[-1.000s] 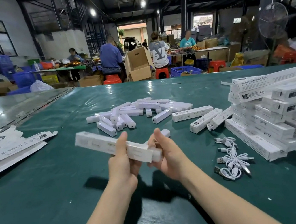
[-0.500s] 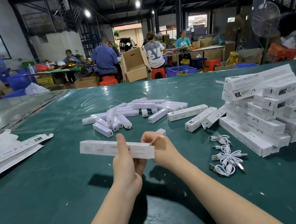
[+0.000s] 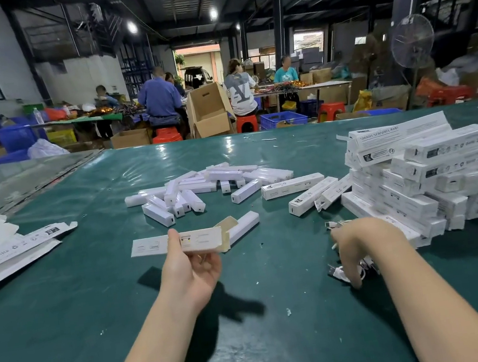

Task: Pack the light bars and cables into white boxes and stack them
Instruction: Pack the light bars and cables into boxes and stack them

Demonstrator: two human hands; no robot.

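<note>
Long white cardboard box point(image 3: 154, 245) is held level by left hand point(image 3: 192, 270), thumb on top, fingers curled beneath. Its long axis runs left-right and the open flap end faces right. Right hand point(image 3: 361, 243) is lowered onto tangled white USB cables point(image 3: 343, 273), fingers curled downward; a pinch cannot be confirmed. Stack of packed white boxes point(image 3: 417, 182) is noted just beside the cables. Bare green table cover point(image 3: 275, 268) is left between the hands.

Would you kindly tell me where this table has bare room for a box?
Bare mat lies between the flat cartons and the left hand, and between it and the right hand. Crowded: loose light bars mid-table, stacked boxes and cables on the right.
</note>
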